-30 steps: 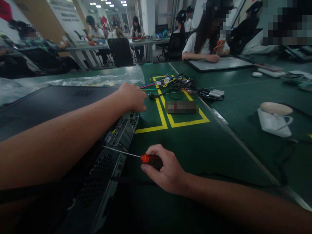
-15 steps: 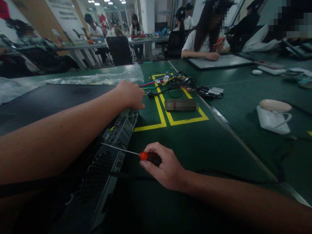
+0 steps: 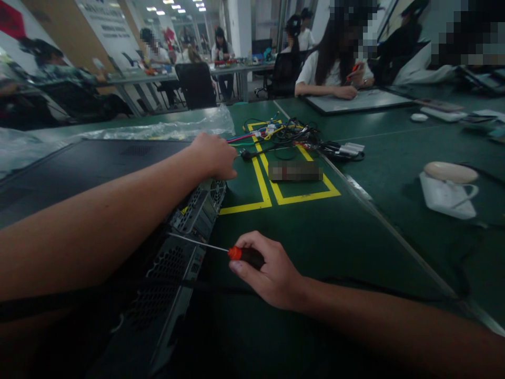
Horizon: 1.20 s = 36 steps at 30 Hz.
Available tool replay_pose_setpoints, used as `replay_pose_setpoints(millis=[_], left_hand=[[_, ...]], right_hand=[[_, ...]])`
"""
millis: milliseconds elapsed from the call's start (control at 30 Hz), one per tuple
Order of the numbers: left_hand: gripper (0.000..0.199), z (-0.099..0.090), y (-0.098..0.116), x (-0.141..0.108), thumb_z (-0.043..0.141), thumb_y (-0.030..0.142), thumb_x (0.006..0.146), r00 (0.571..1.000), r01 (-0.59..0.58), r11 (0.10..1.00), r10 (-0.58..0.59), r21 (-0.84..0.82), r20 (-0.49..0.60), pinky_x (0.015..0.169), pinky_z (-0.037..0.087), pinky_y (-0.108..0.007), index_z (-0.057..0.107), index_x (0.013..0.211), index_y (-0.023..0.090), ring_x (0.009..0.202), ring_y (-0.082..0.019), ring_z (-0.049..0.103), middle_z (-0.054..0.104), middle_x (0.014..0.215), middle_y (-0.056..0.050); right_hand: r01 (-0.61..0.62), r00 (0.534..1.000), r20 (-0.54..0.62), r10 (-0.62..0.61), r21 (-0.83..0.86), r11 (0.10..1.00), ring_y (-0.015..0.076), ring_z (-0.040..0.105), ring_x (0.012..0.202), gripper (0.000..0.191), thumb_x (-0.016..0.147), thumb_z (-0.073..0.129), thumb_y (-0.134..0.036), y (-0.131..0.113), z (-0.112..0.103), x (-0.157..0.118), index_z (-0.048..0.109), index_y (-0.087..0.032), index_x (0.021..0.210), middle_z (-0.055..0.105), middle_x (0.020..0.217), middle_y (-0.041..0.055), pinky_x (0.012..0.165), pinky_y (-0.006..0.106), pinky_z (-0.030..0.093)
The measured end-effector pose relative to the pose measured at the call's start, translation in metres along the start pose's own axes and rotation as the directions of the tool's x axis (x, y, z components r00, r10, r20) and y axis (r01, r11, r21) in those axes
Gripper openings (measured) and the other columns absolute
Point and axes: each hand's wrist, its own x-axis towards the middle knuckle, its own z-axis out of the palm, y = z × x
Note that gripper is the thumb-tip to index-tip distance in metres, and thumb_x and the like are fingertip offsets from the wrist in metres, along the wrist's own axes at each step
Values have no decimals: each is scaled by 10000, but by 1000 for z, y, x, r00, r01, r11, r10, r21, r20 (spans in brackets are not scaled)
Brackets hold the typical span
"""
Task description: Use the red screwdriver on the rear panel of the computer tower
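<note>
A black computer case lies on the green table at the left, its perforated metal rear side facing right. My right hand is closed around the red and black handle of a screwdriver. The long thin shaft points left, and its tip reaches the rear panel of the case near the middle. My left hand rests on the far right corner of the case, above a round fan grille. Its fingers curl down over the edge, and what lies under them is hidden.
Tangled cables and a dark, pixelated block lie beyond, by yellow tape. Clear plastic wrap is behind the case. A white cup-like item stands right. A person sits across the table.
The whole view has shifted very slightly. Both hands, the screwdriver and the case keep nearly the same places relative to each other.
</note>
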Motion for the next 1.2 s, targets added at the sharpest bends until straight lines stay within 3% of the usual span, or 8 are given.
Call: replay_pose_setpoints(millis=[500,667,833,1200], left_hand=[[611,0,-1,0,490,557,803,1000,17,999,-17,-34,8,986,446,-525,686,1293,248,1228,-374,575,669,1326,-151],[596,0,0,0,489,563,812,1000,25,999,-25,-24,13,990,453,-502,683,1296,273,1226,-350,573,683,1310,-121],[602,0,0,0,492,563,811,1000,20,1000,-20,-20,13,998,442,-511,684,1292,257,1224,-359,575,682,1308,-134],[610,2,-2,1,482,561,811,1000,10,1000,-10,-16,0,985,452,-511,683,1298,254,1202,-360,593,683,1297,-144]], right_hand=[[65,998,-4,-65,-86,994,155,591,758,165,994,546,-290,-4,-5,3,662,-173,1004,640,862,34,706,287,462],[21,999,-34,-22,-43,999,152,605,760,285,881,685,-281,-3,-3,0,569,-195,1127,650,904,15,699,283,480],[33,999,-33,-35,-66,997,128,559,687,145,877,670,-229,-4,-2,2,577,-202,985,619,830,-10,672,269,463],[32,999,-23,-33,-73,997,130,553,684,135,893,664,-247,-3,-3,2,584,-200,990,622,836,-4,663,272,458]])
